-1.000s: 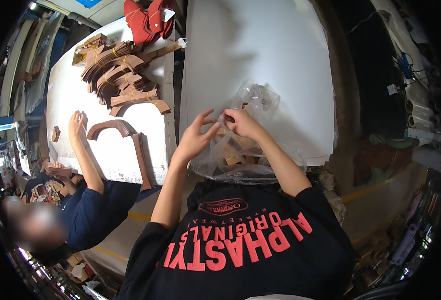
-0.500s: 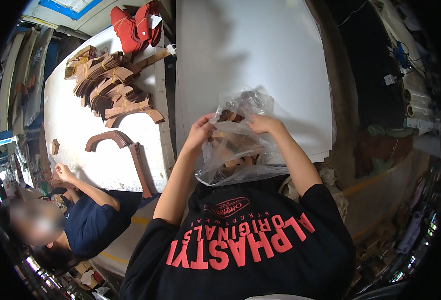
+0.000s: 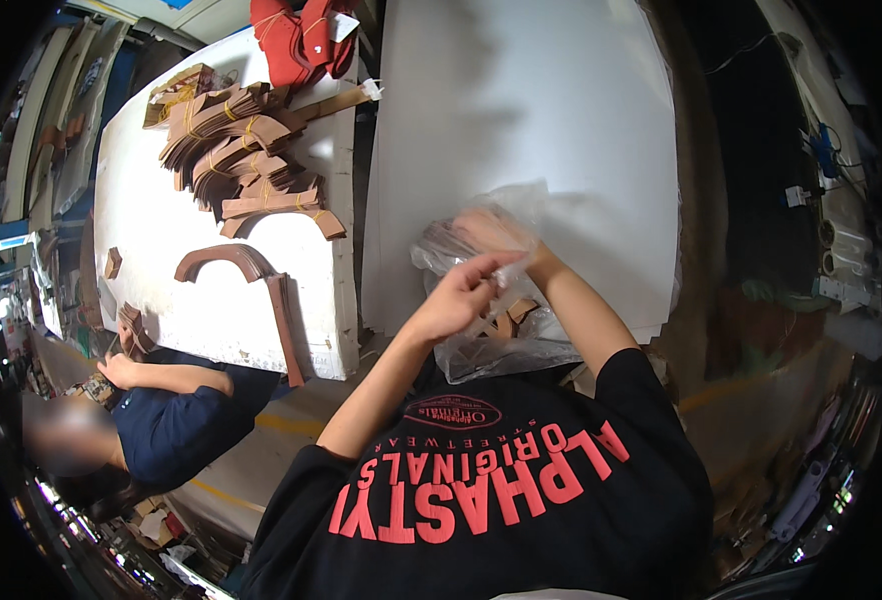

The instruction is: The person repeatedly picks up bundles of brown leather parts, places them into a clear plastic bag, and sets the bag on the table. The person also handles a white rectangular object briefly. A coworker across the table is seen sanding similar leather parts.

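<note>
Two bare hands at a clear plastic bag, on the near part of a white tabletop. Brown pieces already lie inside; handling appears unfinished, closure not evident. Left hand: forefinger extended, others curled, any pinch unclear. Right hand: veiled by film, finger state cannot be told. Film crinkled, glossy; pieces angular, matt.

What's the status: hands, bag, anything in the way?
Left hand over the clear plastic bag; right hand seen through it, grip unclear. Brown pieces inside bag. In the way: bag's folds veiling the right hand.
</note>
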A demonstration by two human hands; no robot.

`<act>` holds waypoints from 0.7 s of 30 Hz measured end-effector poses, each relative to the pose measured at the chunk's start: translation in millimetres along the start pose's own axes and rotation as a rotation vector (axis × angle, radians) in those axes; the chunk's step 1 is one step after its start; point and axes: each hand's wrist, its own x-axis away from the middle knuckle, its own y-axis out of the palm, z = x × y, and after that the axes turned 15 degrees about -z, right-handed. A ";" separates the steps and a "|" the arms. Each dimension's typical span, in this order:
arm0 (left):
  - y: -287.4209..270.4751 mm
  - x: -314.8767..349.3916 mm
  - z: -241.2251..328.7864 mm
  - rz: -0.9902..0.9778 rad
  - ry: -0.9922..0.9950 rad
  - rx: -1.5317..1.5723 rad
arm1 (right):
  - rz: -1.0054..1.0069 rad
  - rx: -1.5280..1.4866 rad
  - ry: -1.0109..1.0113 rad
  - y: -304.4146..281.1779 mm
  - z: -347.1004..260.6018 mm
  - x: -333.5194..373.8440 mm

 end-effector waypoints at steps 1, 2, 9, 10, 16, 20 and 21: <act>6.3 2.2 5.6 -0.041 -0.008 -0.021 | -0.162 0.051 0.184 -15.3 -24.6 -0.4; 12.4 3.6 9.8 -0.095 -0.018 -0.040 | 0.006 -0.046 0.023 7.2 -0.4 -3.6; 40.6 10.7 27.7 -0.146 0.177 -0.028 | -0.150 0.194 -0.044 21.8 -13.0 23.5; 40.7 11.9 27.3 -0.161 0.164 -0.068 | -0.122 0.165 -0.050 22.3 -14.4 31.7; 50.5 30.1 41.2 -0.239 0.220 -0.345 | 0.127 -0.066 -0.060 21.8 -26.7 74.5; 70.5 40.6 53.1 -0.311 0.364 -0.408 | 0.234 -0.198 -0.062 15.8 -39.4 92.1; 76.5 42.9 57.0 -0.341 0.409 -0.414 | 0.260 -0.234 -0.070 15.0 -43.0 95.6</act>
